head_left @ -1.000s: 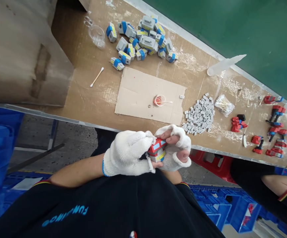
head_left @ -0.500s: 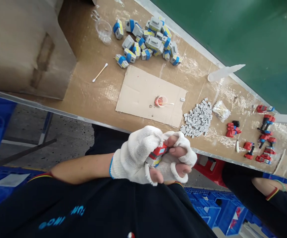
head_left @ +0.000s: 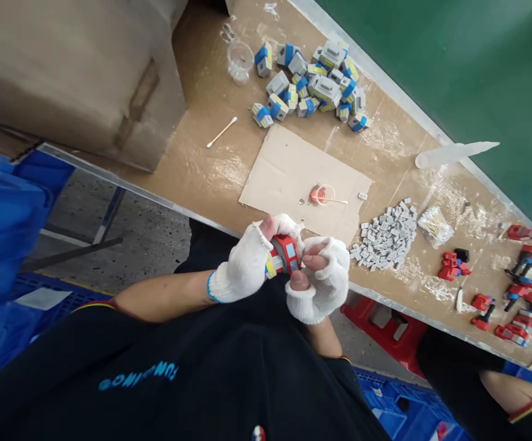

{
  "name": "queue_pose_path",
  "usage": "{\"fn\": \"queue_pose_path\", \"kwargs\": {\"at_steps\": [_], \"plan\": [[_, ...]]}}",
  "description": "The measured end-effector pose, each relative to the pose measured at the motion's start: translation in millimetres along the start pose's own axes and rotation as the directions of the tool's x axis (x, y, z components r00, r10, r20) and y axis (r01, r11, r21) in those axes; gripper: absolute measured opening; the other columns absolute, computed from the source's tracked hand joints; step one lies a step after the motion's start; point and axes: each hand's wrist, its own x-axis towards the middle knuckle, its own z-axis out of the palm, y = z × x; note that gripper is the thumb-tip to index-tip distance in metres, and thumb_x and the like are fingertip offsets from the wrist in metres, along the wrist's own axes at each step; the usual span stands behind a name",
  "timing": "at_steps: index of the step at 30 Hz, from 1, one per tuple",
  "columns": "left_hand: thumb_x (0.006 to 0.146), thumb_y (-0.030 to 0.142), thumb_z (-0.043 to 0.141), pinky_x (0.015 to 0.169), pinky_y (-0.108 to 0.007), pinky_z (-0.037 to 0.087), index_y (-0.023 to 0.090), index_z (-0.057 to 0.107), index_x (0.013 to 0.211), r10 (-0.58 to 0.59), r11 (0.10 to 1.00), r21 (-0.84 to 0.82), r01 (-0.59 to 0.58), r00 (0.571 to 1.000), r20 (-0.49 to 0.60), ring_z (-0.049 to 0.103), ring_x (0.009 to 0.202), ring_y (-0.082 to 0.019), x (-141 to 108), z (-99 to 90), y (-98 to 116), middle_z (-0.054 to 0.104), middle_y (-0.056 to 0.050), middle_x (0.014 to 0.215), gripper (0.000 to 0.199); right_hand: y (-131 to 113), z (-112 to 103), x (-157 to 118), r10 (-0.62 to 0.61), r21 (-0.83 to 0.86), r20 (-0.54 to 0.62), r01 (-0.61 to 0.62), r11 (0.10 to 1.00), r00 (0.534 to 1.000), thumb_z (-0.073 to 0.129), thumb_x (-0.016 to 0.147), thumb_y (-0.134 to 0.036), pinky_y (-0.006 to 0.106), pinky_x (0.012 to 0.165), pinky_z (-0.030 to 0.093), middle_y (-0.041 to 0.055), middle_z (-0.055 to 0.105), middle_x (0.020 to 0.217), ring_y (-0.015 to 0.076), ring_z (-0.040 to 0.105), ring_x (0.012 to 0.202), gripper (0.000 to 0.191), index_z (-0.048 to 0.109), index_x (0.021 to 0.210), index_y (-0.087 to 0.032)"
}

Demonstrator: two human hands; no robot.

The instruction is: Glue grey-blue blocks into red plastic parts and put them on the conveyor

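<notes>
At the near edge of the surface, the left hand, half-closed, grips and the right hand, fingers curled, touches a red-and-grey toy, its long axis slanting, yellow-marked end pointing left and toward the wearer.

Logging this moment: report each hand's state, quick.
Left hand: closed, holding the red-and-grey part.
Right hand: fingers curled beside it; whether they grip can't be told.
</notes>
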Motion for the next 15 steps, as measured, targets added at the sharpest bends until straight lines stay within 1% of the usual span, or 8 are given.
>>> {"fn": "queue_pose_path", "kwargs": {"at_steps": [2, 4, 7, 8, 10, 12, 14, 15], "plan": [[0.098, 0.085, 0.071, 0.065, -0.034, 0.051, 0.023, 0.061, 0.076, -0.016, 1.0, -0.021, 0.015, 1.0, -0.009, 0.057, 0.069, -0.02, 2.4, -1.1, 1.1, 0.059, -0.002, 0.071, 0.067, -6.5, -1.4, 9.1, 0.053, -0.06, 0.084, -0.048, 0.997, 0.995, 0.068, 0.102, -0.024, 0.046, 0.074, 0.062, 0.0024, 0.061, 0.094, 0.0247, 0.066, 0.085, 0.024, 0.066, 0.125, -0.029], [0.094, 0.086, 0.076, 0.064, -0.033, 0.05, 0.022, 0.06, 0.074, -0.025, 0.999, -0.044, 0.026, 1.0, 0.01, 0.056, 0.068, -0.019, 3.4, -1.2, 2.2, 0.057, -0.001, 0.07, 0.069, -15.1, -5.7, 16.9, 0.084, -0.096, 0.119, -0.072, 0.993, 0.989, 0.071, 0.099, -0.021, 0.047, 0.079, 0.062, 0.002, 0.062, 0.096, 0.0257, 0.068, 0.089, 0.027, 0.065, 0.124, -0.03], [0.09, 0.086, 0.079, 0.06, -0.032, 0.048, 0.022, 0.058, 0.071, -0.073, 0.994, -0.072, 0.076, 0.996, 0.049, 0.053, 0.064, -0.018, 3.3, 0.4, 6.8, 0.053, 0.0, 0.068, 0.07, -24.5, -8.8, 24.2, 0.082, -0.112, 0.187, -0.062, 0.992, 0.979, 0.073, 0.097, -0.014, 0.045, 0.08, 0.061, 0.0017, 0.064, 0.1, 0.0241, 0.068, 0.09, 0.024, 0.065, 0.113, -0.031], [0.091, 0.086, 0.078, 0.057, -0.031, 0.046, 0.022, 0.058, 0.071, -0.107, 0.991, -0.075, 0.11, 0.993, 0.05, 0.052, 0.062, -0.017, 2.9, 1.3, 9.4, 0.052, 0.0, 0.067, 0.07, -25.6, -8.7, 25.4, 0.055, -0.111, 0.219, -0.031, 0.993, 0.974, 0.073, 0.097, -0.012, 0.043, 0.078, 0.06, 0.0015, 0.062, 0.099, 0.0229, 0.068, 0.089, 0.023, 0.066, 0.109, -0.03], [0.095, 0.083, 0.074, 0.054, -0.029, 0.042, 0.021, 0.058, 0.071, -0.177, 0.981, -0.079, 0.178, 0.984, 0.014, 0.049, 0.059, -0.015, 1.6, 3.3, 14.9, 0.053, -0.001, 0.066, 0.069, -24.8, -9.1, 27.1, -0.024, -0.108, 0.277, 0.056, 0.993, 0.961, 0.072, 0.098, -0.01, 0.041, 0.073, 0.058, 0.0015, 0.059, 0.098, 0.0214, 0.066, 0.086, 0.02, 0.067, 0.104, -0.028], [0.099, 0.079, 0.073, 0.053, -0.026, 0.04, 0.02, 0.058, 0.071, -0.256, 0.963, -0.095, 0.254, 0.966, -0.018, 0.048, 0.057, -0.013, 0.2, 4.7, 19.1, 0.053, 0.0, 0.065, 0.067, -21.3, -12.7, 29.4, -0.103, -0.106, 0.341, 0.147, 0.983, 0.935, 0.071, 0.1, -0.013, 0.041, 0.071, 0.054, 0.0013, 0.056, 0.095, 0.021, 0.064, 0.083, 0.015, 0.069, 0.103, -0.027], [0.103, 0.076, 0.068, 0.05, -0.023, 0.038, 0.019, 0.058, 0.07, -0.365, 0.923, -0.134, 0.361, 0.931, -0.01, 0.045, 0.052, -0.012, -0.8, 5.2, 20.2, 0.051, 0.001, 0.061, 0.066, -17.0, -20.4, 33.9, -0.152, -0.116, 0.414, 0.217, 0.969, 0.898, 0.069, 0.104, -0.018, 0.041, 0.071, 0.05, 0.0015, 0.056, 0.093, 0.0206, 0.061, 0.081, 0.008, 0.07, 0.103, -0.026], [0.107, 0.074, 0.064, 0.046, -0.022, 0.035, 0.019, 0.058, 0.07, -0.434, 0.889, -0.157, 0.429, 0.901, 0.005, 0.043, 0.047, -0.011, -1.0, 5.1, 19.5, 0.049, 0.001, 0.058, 0.066, -15.1, -25.3, 37.0, -0.171, -0.118, 0.457, 0.25, 0.961, 0.873, 0.066, 0.107, -0.022, 0.041, 0.071, 0.048, 0.0018, 0.057, 0.093, 0.0203, 0.059, 0.08, 0.007, 0.071, 0.103, -0.025]]}}
